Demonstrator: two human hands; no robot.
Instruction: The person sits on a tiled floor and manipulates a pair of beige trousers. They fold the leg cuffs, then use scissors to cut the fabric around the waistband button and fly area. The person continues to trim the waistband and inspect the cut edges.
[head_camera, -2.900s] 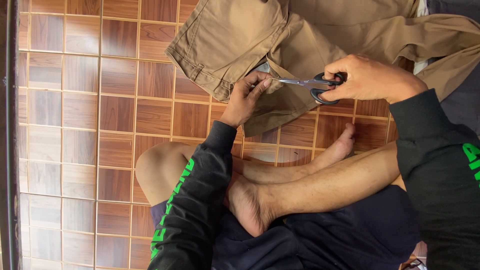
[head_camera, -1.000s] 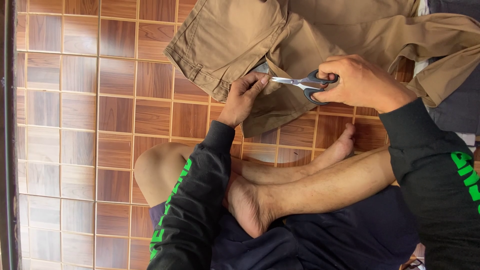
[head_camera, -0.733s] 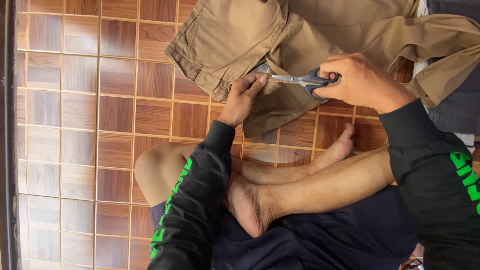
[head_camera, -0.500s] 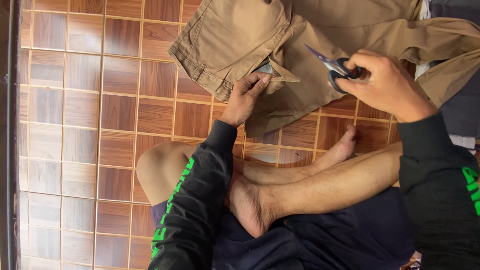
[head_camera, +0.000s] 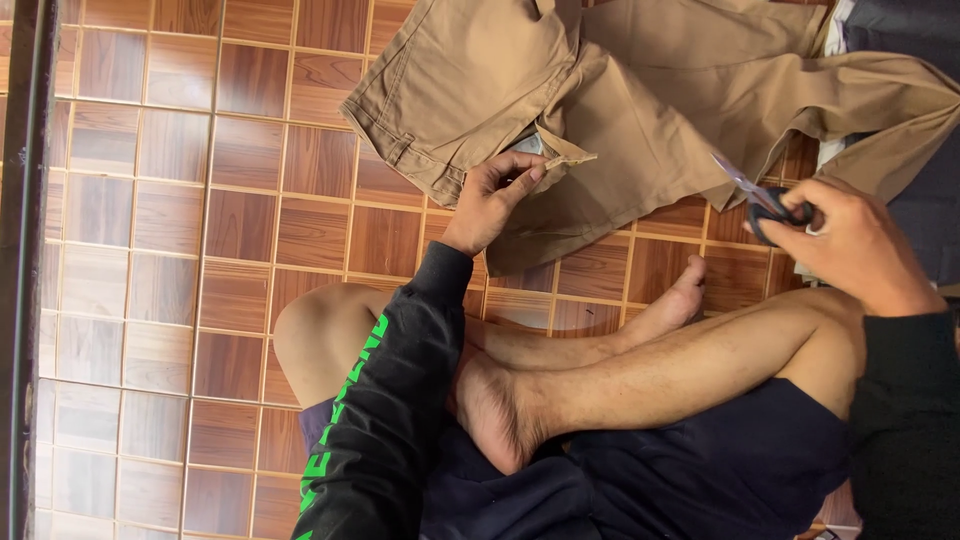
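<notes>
Right hand (head_camera: 855, 245) pulled scissors (head_camera: 765, 195) off trousers (head_camera: 620, 100), rightward, blades now closed.

place: looks like a room in somebody's home
floor: glossy brown wood-pattern tiles (head_camera: 180, 260), bare
seating: person sits cross-legged and barefoot right on the tiles
clothes: khaki trousers (head_camera: 620, 110) spread flat on the floor
edge: dark frame strip (head_camera: 25, 250) along the left edge

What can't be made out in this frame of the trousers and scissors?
- Scissors: handles hidden inside the right hand; blades blurred, so open or closed is unclear. Head view.
- Trousers: upper part cut off by the top edge; one leg runs out of the right edge.
- Flap at the left hand: too small to tell whether it is a cut edge or a label.
- Right sleeve: cut off by the right edge.
</notes>
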